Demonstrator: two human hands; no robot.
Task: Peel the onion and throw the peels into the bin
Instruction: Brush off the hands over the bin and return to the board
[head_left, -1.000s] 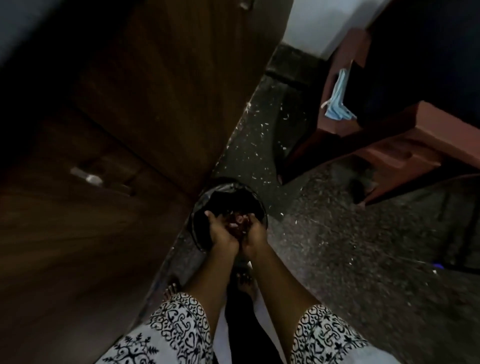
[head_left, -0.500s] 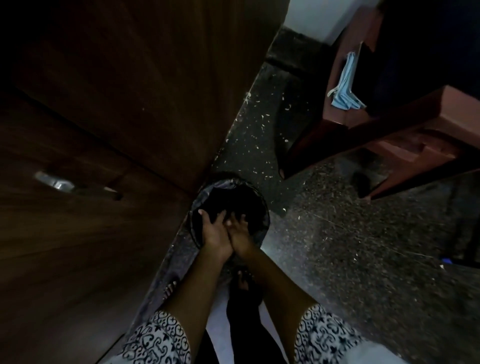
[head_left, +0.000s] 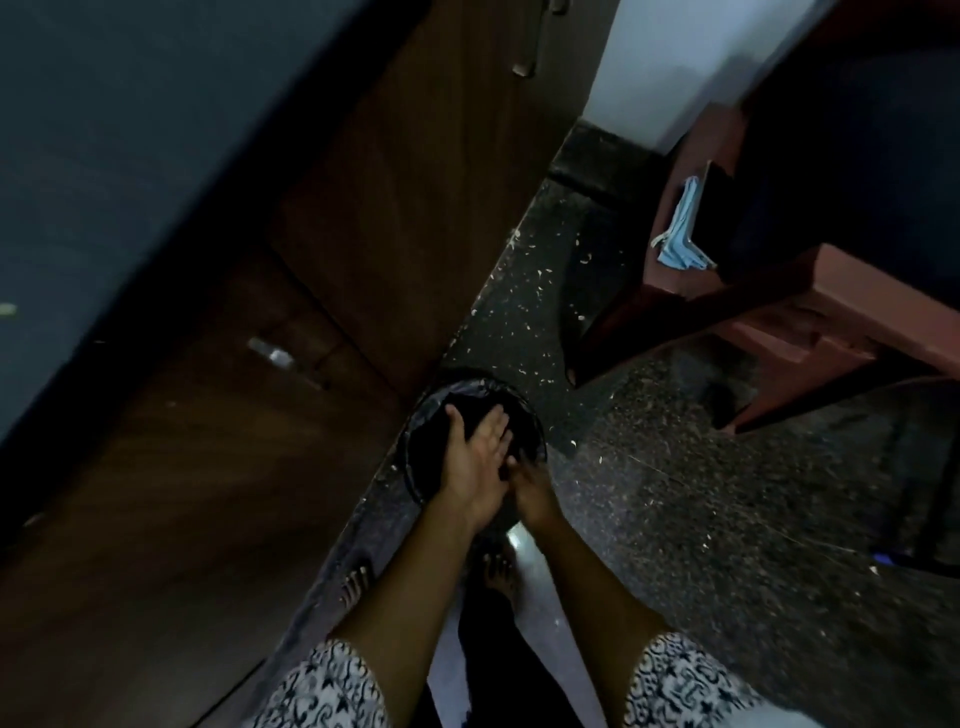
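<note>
A round bin (head_left: 422, 415) lined with a black bag stands on the dark speckled floor, against the wooden cabinet. Both my hands hover over its mouth. My left hand (head_left: 475, 457) is flat with the fingers straight, stretched across the opening. My right hand (head_left: 530, 486) lies just right of it with fingers touching the left palm; its fingertips are blurred. No onion or peel shows in either hand, and the inside of the bin is too dark to see.
Brown wooden cabinet doors (head_left: 208, 467) with a metal handle (head_left: 270, 356) fill the left. A reddish plastic chair (head_left: 810, 312) stands to the right, a blue cloth (head_left: 680, 244) hanging on it. My bare feet (head_left: 498, 571) stand just behind the bin.
A second ago both hands were cupped together holding reddish peels over the bin. The peels have left my hands, and the left hand now lies flat, sliding against the right.
</note>
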